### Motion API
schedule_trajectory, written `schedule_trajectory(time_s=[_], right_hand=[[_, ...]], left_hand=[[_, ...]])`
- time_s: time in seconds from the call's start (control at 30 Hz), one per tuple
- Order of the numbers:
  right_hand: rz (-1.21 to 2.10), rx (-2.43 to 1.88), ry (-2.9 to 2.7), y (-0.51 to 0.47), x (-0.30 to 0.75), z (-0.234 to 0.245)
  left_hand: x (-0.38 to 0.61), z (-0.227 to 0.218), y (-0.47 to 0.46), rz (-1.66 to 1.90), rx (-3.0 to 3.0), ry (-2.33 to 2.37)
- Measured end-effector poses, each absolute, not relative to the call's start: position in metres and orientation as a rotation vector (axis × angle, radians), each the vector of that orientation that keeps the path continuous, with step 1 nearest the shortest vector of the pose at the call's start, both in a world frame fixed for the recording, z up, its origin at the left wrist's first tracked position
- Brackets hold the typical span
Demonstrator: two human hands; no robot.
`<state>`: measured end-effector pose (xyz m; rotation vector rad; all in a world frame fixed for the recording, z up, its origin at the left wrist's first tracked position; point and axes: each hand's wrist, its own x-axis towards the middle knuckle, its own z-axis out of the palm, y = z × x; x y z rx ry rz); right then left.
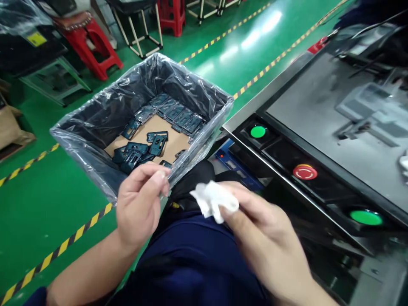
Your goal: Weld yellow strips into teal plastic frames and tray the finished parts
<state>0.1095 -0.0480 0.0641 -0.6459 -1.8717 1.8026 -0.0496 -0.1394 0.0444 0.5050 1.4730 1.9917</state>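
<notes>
- Lined bin (95,123): dark parts (157,144) on cardboard (177,142); rim partly behind my left hand (138,206).
- Left thumb meets forefinger; contents unclear.
- My right hand (267,229) pinches tissue (215,199).

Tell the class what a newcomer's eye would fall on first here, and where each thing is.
Probably the crumpled white material in the right hand, bright against the dark blue clothing at the lower middle. Next, perhaps, the plastic-lined bin left of centre, with dark flat parts on a tan sheet inside. On the machine panel at the picture's right, a red button between two green buttons also stands out.
</notes>
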Motion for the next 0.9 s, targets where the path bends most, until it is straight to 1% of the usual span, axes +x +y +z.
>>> schedule_trajectory(time_s=[0.1, 0.17, 0.3, 0.43, 0.6, 0.7, 0.8, 0.9], right_hand=[[2.111, -0.954, -1.282, -0.042, 0.103, 0.037], [2.239, -1.067, -0.992, -0.040, 0.102, 0.021], [2.313, -1.149, -0.775, -0.039, 0.105, 0.005], [2.294, -1.179, -0.701, -0.038, 0.111, -0.004], [2.155, -1.256, -0.701, -0.036, 0.116, -0.019], [2.106, -1.232, -0.791, -0.037, 0.117, -0.025], [1.914, -1.077, -1.216, -0.038, 0.120, -0.025], [1.569, -0.841, -1.710, -0.038, 0.123, -0.022]], left_hand=[[-0.047, 0.018, -0.133, 1.733, 0.381, 1.573], [-0.043, 0.005, -0.132, 1.581, 0.386, 1.592], [-0.037, -0.010, -0.132, 1.395, 0.443, 1.574], [-0.034, -0.015, -0.129, 1.310, 0.483, 1.583], [-0.031, -0.022, -0.122, 1.223, 0.493, 1.560], [-0.027, -0.025, -0.116, 1.214, 0.394, 1.450], [-0.025, -0.025, -0.111, 1.259, 0.226, 1.255], [-0.028, -0.025, -0.108, 1.272, 0.287, 1.126]])
